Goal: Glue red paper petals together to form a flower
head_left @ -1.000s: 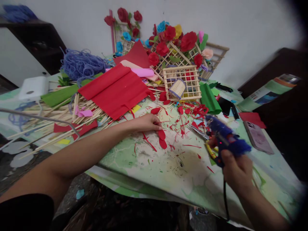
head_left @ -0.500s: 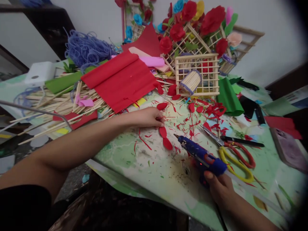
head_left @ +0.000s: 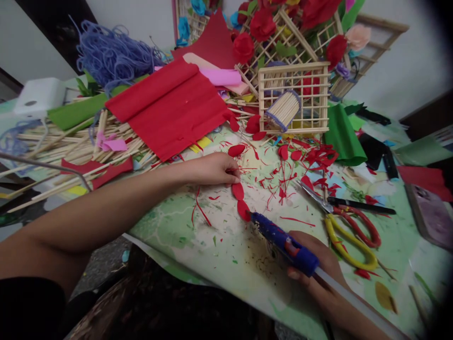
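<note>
I see the right hand [head_left: 314,269] wrapped around the grip of a blue glue gun [head_left: 283,242], fingers closed on it, with a white glue stick [head_left: 357,302] running out of the back toward the lower right. The gun lies low over the table [head_left: 212,245], tilted, and its nozzle points up and to the left, touching or just short of the lower of two red paper petals [head_left: 243,209]; I cannot tell whether the tip makes contact. The upper red petal [head_left: 238,191] sits just beside the first, and the left hand [head_left: 210,169] rests flat on the table next to it, fingers together and extended, the fingertips [head_left: 235,175] at or just above that upper petal's edge. I cannot tell if they press it down. Around both hands the green printed table cover is littered with thin red paper trimmings [head_left: 283,182] and more cut petals. To the right of the glue gun lie scissors [head_left: 348,226] with yellow and red handles, blades pointing up-left, well clear of the right hand. Beyond the left hand a folded sheet of red crepe paper [head_left: 170,111] lies over a heap of wooden sticks [head_left: 71,151], and farther back stands a small wooden lattice cage [head_left: 293,97] with a bundle of toothpicks in front of it.
</note>
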A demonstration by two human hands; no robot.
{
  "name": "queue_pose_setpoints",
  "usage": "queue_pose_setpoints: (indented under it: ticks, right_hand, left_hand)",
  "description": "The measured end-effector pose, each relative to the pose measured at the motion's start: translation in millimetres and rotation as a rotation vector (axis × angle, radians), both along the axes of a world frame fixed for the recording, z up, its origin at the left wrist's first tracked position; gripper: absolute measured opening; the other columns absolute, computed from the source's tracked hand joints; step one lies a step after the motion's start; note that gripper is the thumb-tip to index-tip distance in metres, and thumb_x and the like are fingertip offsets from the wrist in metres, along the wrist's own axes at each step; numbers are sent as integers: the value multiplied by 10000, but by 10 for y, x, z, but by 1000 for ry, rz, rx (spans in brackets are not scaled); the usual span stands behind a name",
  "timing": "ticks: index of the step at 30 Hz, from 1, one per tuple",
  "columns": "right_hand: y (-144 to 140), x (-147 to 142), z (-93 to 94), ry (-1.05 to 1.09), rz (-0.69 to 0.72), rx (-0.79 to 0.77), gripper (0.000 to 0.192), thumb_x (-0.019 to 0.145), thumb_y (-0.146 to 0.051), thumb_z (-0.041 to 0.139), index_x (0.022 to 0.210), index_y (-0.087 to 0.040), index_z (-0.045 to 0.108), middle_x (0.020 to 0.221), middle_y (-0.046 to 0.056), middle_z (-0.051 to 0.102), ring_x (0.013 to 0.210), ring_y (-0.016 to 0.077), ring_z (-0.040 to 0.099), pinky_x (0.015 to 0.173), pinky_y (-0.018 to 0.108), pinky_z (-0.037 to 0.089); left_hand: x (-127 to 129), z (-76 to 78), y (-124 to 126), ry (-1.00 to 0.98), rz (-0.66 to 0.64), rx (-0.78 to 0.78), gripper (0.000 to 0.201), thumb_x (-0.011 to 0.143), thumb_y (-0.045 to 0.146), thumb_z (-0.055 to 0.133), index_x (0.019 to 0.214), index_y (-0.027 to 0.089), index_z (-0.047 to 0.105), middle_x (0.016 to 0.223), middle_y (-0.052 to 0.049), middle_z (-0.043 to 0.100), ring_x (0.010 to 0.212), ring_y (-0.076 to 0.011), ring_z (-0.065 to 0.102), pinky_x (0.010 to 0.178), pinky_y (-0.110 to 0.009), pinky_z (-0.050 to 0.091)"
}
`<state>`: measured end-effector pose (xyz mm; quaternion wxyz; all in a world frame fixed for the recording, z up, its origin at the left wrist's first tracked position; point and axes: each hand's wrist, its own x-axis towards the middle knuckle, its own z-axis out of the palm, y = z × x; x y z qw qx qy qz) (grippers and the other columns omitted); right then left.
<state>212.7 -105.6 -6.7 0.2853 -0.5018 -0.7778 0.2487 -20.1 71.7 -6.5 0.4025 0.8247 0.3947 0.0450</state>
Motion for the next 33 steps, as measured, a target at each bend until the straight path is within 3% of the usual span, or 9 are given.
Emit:
queue_pose_setpoints:
  ticks: [11, 18, 26, 30, 33]
  right_hand:
    - [-3, -51, 67, -75, -17, -14, 394, 863, -554, 419, 662, -241, 548, 573, 10, 522, 513, 173, 519, 508, 290, 425]
    - [-24, -24, 58, -92, -29, 0, 329, 857, -506, 467, 702, -258, 617, 616, 35, 566, 587, 206, 571, 539, 314, 457]
    - [6, -13, 26, -98, 27, -10, 443, 858, -586, 405, 617, -231, 514, 570, 11, 510, 516, 168, 511, 498, 295, 406]
    - [15, -14, 1, -98, 39, 13, 417, 851, -549, 445, 603, -221, 512, 582, 15, 525, 533, 167, 521, 517, 295, 416]
    - [21, -5, -22, -91, 54, 1, 385, 839, -515, 478, 605, -211, 515, 591, 15, 533, 535, 160, 518, 514, 289, 416]
  left_hand:
    - [3, -33, 0, -47, 8, -12, 116, 700, 200, 593, 752, 143, 680, 648, 11, 627, 593, -95, 508, 599, -210, 335]
    - [14, 4, -60, -113, -70, -221, 139, 738, 255, 595, 739, 146, 680, 626, 1, 628, 546, -90, 491, 557, -216, 332]
    - [66, -91, -84, -36, -92, 153, 147, 738, 211, 579, 779, 154, 709, 632, -1, 618, 612, -115, 519, 622, -234, 348]
    - [21, -120, 2, -31, -30, 321, 189, 768, 222, 553, 823, 144, 716, 742, -44, 661, 687, -147, 551, 669, -256, 360]
    - [12, -58, -27, -50, 43, 403, 226, 773, 229, 561, 928, 146, 703, 838, -62, 665, 789, -178, 562, 729, -275, 365]
